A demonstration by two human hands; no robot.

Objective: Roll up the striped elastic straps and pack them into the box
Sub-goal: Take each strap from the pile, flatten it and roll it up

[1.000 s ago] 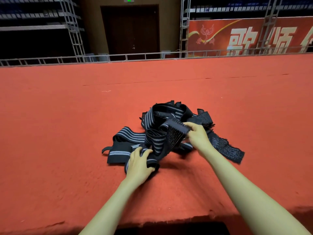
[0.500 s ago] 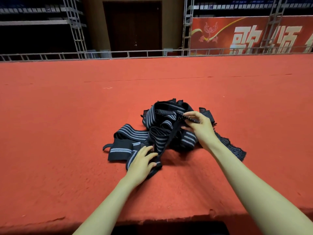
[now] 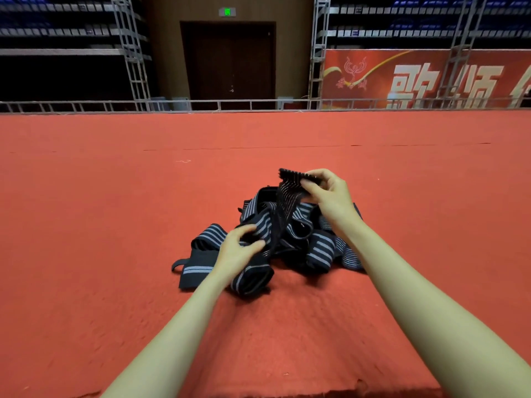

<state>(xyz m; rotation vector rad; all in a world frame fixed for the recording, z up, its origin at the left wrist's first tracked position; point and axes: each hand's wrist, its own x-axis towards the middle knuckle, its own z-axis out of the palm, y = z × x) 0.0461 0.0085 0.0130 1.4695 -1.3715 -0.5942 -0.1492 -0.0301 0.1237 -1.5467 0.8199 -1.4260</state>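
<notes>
Pinching the end of a strap in the right hand, over the far side of the pile on the carpet, and gripping apparently its lower run with the left hand nearer in, length slanting between them.

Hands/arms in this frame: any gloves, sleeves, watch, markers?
Nothing worn that shows. The left hand and right hand are bare: no gloves, rings or markers. The left forearm and right forearm are bare down to the frame's bottom edge: no sleeves, watch or bands.
</notes>
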